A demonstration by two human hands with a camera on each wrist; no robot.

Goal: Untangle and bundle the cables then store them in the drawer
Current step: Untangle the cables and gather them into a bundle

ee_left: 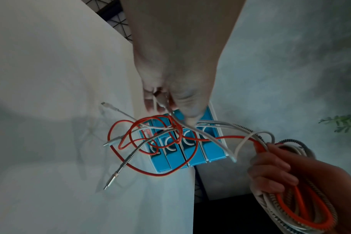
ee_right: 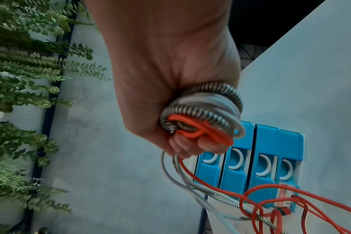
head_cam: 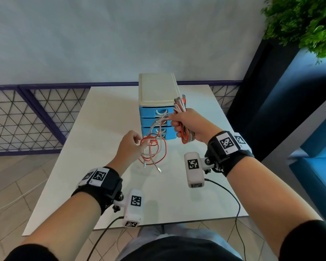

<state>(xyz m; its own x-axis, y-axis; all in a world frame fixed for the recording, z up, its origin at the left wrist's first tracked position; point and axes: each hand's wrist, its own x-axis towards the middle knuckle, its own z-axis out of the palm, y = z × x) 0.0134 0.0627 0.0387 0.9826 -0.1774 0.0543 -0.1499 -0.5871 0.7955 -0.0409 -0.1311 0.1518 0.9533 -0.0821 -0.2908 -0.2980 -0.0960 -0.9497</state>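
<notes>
Untangling was the step in hand, bundling half done. Right hand (head_cam: 184,125) gripped a coiled bundle (ee_right: 202,110) of red, white and braided cables, held up before the drawers (head_cam: 156,123), all closed. Left hand (head_cam: 129,146) pinched strands of the loose tangle (head_cam: 152,149), which hung above the counter (head_cam: 102,129), plug ends dangling. Judged next: draw the free ends out of the red loops, gently, since pulling could tighten the knot.
</notes>
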